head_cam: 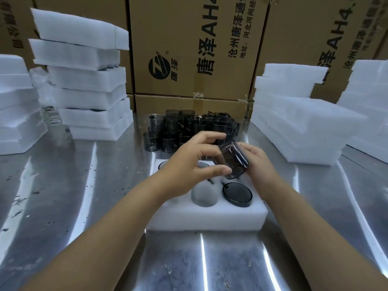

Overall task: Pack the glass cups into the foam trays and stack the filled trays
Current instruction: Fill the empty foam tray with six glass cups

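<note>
Both forearms enter from 6 o'clock and meet over a foam tray (pixel 206 219) set on the steel table (pixel 63 185). One dark glass cup (pixel 234 161) is held tilted above the tray, toward its 1 o'clock corner. It is cradled by the right hand (pixel 259 162) from the 3 o'clock side, fingers curled round its wall. The left hand (pixel 189 162) is spread over it from 9 o'clock, thumb below and fingertips near the rim; whether firm contact is made cannot be told. The tilt is judged to serve in aiming the base at a pocket.

One seated cup (pixel 237 194) is noted in the tray at 4 o'clock, only its dark rim proud of the foam. An empty pocket (pixel 204 195) lies just beside it at 9 o'clock. Further dark rims at 12 o'clock are partly hidden by the hands, so the count cannot be given. The tray is judged partly filled.

Loose cups (pixel 184 127) are massed at 12 o'clock beyond the tray, near enough for picking. A stack of trays (pixel 84 80) is recorded at 10 o'clock, dark shapes showing between some layers, so these are judged filled. A second stack of foam (pixel 294 122) stands at 2 o'clock; whether it holds cups cannot be told. Printed cartons (pixel 199 49) form the back wall.
</note>
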